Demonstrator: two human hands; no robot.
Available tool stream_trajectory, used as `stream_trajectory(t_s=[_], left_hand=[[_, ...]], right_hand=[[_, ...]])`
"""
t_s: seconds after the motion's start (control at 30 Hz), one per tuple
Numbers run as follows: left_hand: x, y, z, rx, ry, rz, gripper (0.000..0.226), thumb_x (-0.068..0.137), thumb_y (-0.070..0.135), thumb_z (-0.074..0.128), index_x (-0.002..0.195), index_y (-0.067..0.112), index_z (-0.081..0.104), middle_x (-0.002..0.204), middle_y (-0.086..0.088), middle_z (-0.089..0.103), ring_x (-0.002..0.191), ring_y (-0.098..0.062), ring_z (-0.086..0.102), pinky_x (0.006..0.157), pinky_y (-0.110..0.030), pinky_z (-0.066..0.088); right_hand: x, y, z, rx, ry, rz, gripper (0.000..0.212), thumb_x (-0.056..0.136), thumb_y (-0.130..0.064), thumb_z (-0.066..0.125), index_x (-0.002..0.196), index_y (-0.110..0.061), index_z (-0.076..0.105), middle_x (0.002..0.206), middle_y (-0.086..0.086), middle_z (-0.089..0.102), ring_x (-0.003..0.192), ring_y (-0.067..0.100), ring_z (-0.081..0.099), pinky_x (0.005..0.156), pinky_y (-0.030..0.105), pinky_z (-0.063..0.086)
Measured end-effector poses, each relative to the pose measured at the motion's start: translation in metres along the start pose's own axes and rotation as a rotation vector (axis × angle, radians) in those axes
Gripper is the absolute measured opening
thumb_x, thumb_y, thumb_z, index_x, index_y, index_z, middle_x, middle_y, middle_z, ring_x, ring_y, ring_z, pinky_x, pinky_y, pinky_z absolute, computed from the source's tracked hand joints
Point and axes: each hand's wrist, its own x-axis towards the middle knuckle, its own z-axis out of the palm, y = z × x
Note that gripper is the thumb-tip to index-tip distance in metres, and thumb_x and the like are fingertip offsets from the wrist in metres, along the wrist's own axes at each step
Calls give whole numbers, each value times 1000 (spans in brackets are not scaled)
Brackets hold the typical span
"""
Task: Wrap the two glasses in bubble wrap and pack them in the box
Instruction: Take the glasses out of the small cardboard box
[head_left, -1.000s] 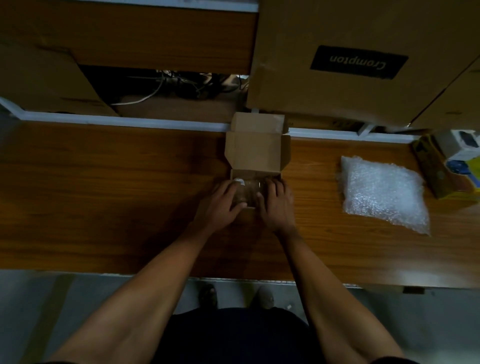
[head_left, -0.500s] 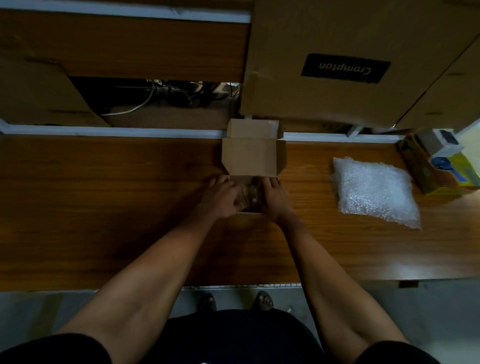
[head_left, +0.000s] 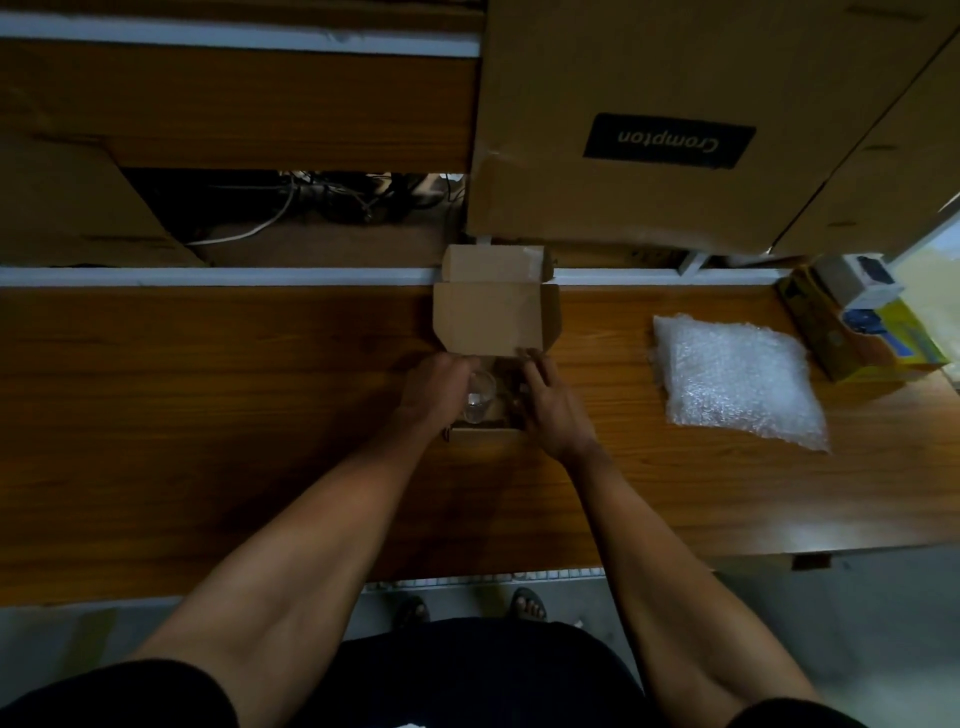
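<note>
A small open cardboard box (head_left: 485, 434) sits mid-table with its lid flap standing up behind it. A clear glass (head_left: 479, 398) stands in the box's left half, and my left hand (head_left: 434, 395) is curled around its side. My right hand (head_left: 556, 410) reaches into the right half, where a second glass (head_left: 509, 389) shows dimly in shadow. I cannot see whether those fingers grip it. A folded stack of bubble wrap (head_left: 737, 379) lies on the table to the right, apart from both hands.
Large cardboard cartons (head_left: 665, 124) stand behind the wooden table (head_left: 208, 415), close to the box lid. Small retail boxes (head_left: 862, 322) sit at the far right edge. Cables (head_left: 311, 202) lie in a gap behind the table. My feet show below the near edge.
Both hands stayed at the box, and the glass by my left hand now shows more clearly. My head moved, so the scene shifted lower in the view.
</note>
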Motion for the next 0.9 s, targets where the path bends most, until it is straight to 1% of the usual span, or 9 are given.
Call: stream_trajectory(t_s=[0.13, 0.17, 0.23, 0.33, 0.43, 0.6, 0.7, 0.8, 0.9], left_hand=[[-6, 6, 4, -63, 49, 58, 50, 98, 11, 64, 145, 27, 58, 135, -5, 65, 124, -28, 58, 95, -40, 53], [-8, 6, 7, -71, 59, 73, 53, 100, 17, 64, 150, 26, 53, 143, -3, 61, 130, -26, 54, 99, -40, 51], [-13, 5, 16, -46, 68, 90, 53, 108, 38, 48, 159, 26, 40, 160, 1, 46, 143, -23, 42, 109, -41, 45], [-24, 0, 33, 42, 20, 156, 69, 108, 58, 31, 167, 24, 20, 174, 2, 20, 158, -21, 19, 123, -45, 27], [-28, -1, 47, 86, 15, 199, 69, 111, 50, 35, 168, 22, 10, 176, 2, 4, 162, -19, 1, 130, -44, 17], [-21, -1, 60, 110, -16, 194, 72, 112, 26, 43, 168, 21, -3, 175, 0, -12, 160, -29, -18, 131, -47, 10], [-24, 0, 63, 67, -29, 166, 80, 110, 14, 45, 167, 24, -9, 174, 2, -20, 159, -35, -17, 130, -50, 15], [-24, 1, 65, 33, -15, 181, 79, 108, 7, 44, 167, 23, -6, 175, 0, -17, 161, -36, -4, 128, -48, 23], [-22, -3, 66, 31, 9, 207, 81, 106, 6, 47, 168, 22, -3, 175, 0, -14, 156, -36, 11, 123, -46, 34]], right_hand=[[-1, 4, 11, -114, -40, -14, 68, 107, -42, 42, 166, -25, 14, 171, 9, 20, 155, 35, 26, 121, 58, 32], [-3, 6, 14, -127, -37, -13, 67, 108, -42, 38, 167, -24, 12, 172, 10, 19, 156, 34, 22, 123, 57, 29], [-6, 8, 17, -159, -24, -18, 67, 110, -40, 35, 168, -20, 8, 174, 10, 15, 160, 32, 14, 127, 56, 23], [-8, 8, 23, -195, -31, -28, 71, 110, -37, 38, 168, -17, 2, 175, 9, 1, 162, 31, -3, 129, 54, 15], [-8, 8, 27, -191, -49, -24, 73, 111, -34, 42, 168, -16, 0, 175, 8, -6, 160, 30, -15, 130, 53, 10], [-5, 9, 26, -161, -57, -31, 76, 109, -32, 48, 168, -18, 3, 175, 11, -6, 159, 33, -15, 130, 54, 14], [-5, 10, 28, -167, -55, -13, 81, 107, -31, 54, 168, -23, 1, 175, 10, -6, 160, 36, -9, 128, 56, 19], [-4, 12, 29, -162, -49, -10, 85, 105, -24, 58, 168, -27, 1, 176, 8, -7, 159, 44, 3, 125, 58, 28], [-1, 12, 30, -129, -62, 6, 90, 102, -14, 62, 168, -28, 2, 176, 9, -7, 158, 44, 7, 122, 55, 31]])
